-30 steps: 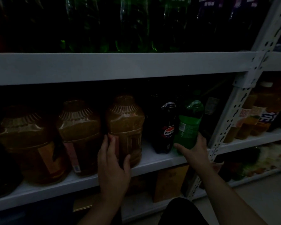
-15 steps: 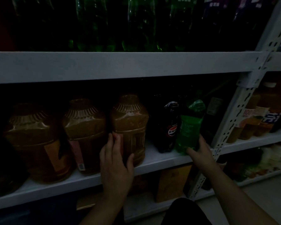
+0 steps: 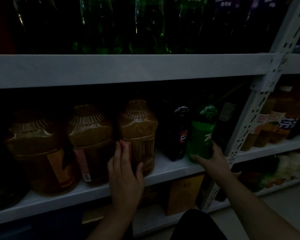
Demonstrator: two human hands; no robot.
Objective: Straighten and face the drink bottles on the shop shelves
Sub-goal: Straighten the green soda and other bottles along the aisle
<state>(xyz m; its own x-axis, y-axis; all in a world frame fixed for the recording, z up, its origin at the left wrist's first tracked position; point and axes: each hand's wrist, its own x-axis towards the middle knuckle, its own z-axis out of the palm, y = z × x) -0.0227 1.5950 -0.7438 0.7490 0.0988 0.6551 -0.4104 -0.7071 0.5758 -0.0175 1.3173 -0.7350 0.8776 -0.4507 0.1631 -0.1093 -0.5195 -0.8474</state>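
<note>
Middle shelf (image 3: 171, 168), dim light. Left hand (image 3: 125, 172) grips the lower front of an amber jug (image 3: 139, 135), fingers on its left side, thumb on the right; label text unreadable. Right hand (image 3: 213, 158) wraps the base of an upright green 7Up bottle (image 3: 202, 134), logo partly legible. A dark Pepsi bottle (image 3: 179, 134) stands just beside it, emblem facing out

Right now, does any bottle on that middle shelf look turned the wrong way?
Yes. The middle amber jug shows its barcode edge, not its front. The green bottle in the right hand leans slightly.
</note>
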